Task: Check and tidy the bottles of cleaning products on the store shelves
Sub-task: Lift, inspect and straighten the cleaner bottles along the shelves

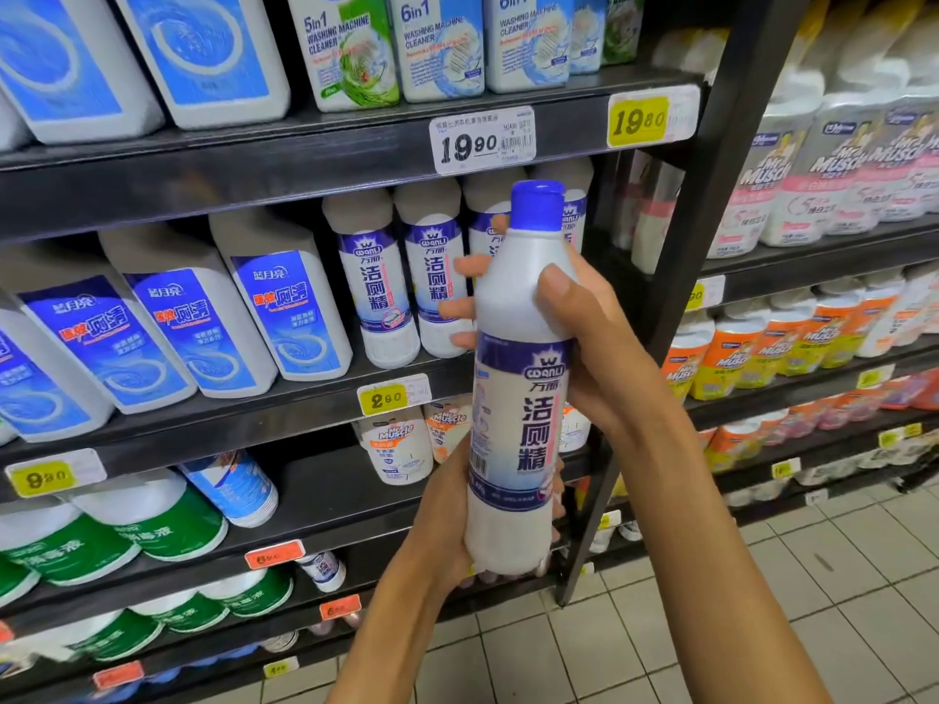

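While the person stood close to the shelving, both hands had hold of a tall white toilet-cleaner bottle [518, 378] with a blue cap [537, 203], kept upright in front of the shelves with its label facing outward. The right hand [584, 337] wrapped the shoulder of the bottle, thumb on the front and fingers curled round the back; the left hand [452, 520] cupped the base from beneath, fingers closed round it. That two-handed grip looked steady, and I judged the check would go best by turning the bottle slowly, looking over the cap seal and the label, then setting it back label-forward. Its matching row [401, 276] stood on the middle shelf [284, 398] just behind, above the yellow price tag [382, 399], and I could not tell whether an open slot remained there. Headroom under the upper shelf [305, 160] looked tight for so tall a bottle, so a slight tilt going in seemed wise. A black upright post [676, 276] stood just right of the hands, worth minding with the elbow. Tiled floor [762, 602] lay open below right.
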Demonstrator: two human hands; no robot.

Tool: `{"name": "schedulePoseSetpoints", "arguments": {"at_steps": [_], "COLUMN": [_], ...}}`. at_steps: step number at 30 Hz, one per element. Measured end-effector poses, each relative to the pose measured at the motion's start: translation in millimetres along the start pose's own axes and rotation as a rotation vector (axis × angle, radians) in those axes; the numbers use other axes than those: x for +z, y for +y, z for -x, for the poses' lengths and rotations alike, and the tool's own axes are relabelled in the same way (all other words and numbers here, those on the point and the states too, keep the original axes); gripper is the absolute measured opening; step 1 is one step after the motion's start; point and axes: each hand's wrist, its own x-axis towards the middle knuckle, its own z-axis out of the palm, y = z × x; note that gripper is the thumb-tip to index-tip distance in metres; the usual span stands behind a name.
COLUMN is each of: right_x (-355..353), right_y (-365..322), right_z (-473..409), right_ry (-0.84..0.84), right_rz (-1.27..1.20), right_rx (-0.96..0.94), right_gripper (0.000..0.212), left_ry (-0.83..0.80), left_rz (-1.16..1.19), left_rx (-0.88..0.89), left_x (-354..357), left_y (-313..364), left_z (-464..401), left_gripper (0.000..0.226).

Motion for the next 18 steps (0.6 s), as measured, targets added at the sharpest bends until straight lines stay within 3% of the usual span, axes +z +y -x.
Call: {"name": "schedulePoseSetpoints", "arguments": {"at_steps": [3, 6, 8, 12, 16, 18], "right_x": [1, 3, 5, -2, -8, -8], "right_y": [4, 4, 3, 6, 15, 19], "right_z": [2, 1, -3, -9, -9, -9], "right_ry": [0.16, 0.348, 0.412, 0.364, 0.255, 0.211], "right_rz": [0.03, 0.186, 0.29, 0.324, -0.087, -0.123], "right_rx": [0.01, -0.065, -0.109, -0.013, 0.171, 0.239], "right_gripper": [0.03, 0.031, 0.031, 0.042, 0.059, 0.062], "left_ry": [0.035, 0.203, 0.214, 0.208, 0.071, -0.019], "left_rz": [-0.017, -0.23, -0.334, -0.245, -0.076, 0.001], "left_rx": [-0.029, 0.176, 0.272, 0.3, 0.143, 0.043], "left_x": [3, 5, 10, 21, 17, 18], "left_y": [1, 10, 12, 9, 12, 13], "left_z": [-2, -5, -6, -5, -1, -1], "left_gripper": [0.054, 0.046, 0.044, 0.044, 0.061, 0.072]}}
